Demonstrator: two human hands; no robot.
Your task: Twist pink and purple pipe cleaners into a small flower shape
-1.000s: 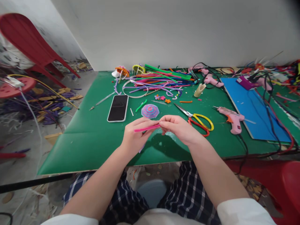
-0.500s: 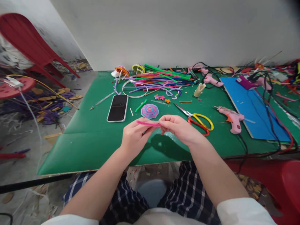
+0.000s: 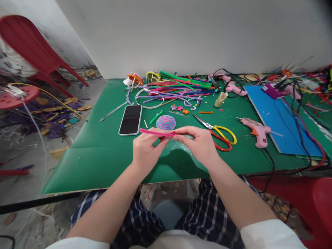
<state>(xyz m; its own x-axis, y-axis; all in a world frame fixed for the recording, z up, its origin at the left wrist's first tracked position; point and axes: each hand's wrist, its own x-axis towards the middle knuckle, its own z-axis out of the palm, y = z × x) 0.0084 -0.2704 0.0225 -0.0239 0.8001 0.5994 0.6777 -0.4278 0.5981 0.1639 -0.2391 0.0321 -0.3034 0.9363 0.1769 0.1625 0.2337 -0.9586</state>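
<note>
Here the left hand and right hand meet, both sets of fingers pinched closed on the pink strip, up over the green surface, near the striped disc, scissors lying to the right!

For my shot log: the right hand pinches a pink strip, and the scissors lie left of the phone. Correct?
No: the head view shows the scissors lying right of the phone. The right hand does pinch the pink strip.

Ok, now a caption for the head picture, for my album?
A left hand and right hand hold one pink strip over a green table, scissors lying nearby.
</note>
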